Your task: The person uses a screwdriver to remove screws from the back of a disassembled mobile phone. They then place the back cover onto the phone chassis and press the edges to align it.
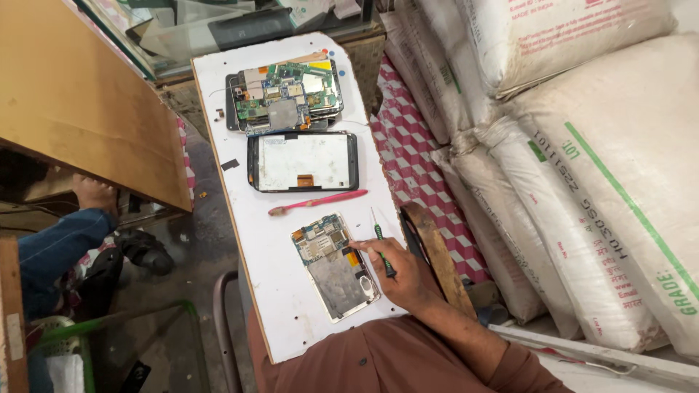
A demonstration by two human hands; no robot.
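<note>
Low in the frame, the right hand (397,273) grips a green-handled screwdriver (381,251), fingertips touching the opened phone (336,266) just to its left. The phone's long axis runs from upper left to lower right on the white board (291,320). The left hand is out of view.

The board (291,313) is white; the circuit board (336,266) on it shows green and silver with a small orange patch. The screwdriver (381,251) in the right hand (400,273) has a green and black handle. The toothbrush (317,202) is pink. The cloth (419,171) bears a red-and-white checked pattern, and the sacks (582,182) are off-white with green stripes
</note>
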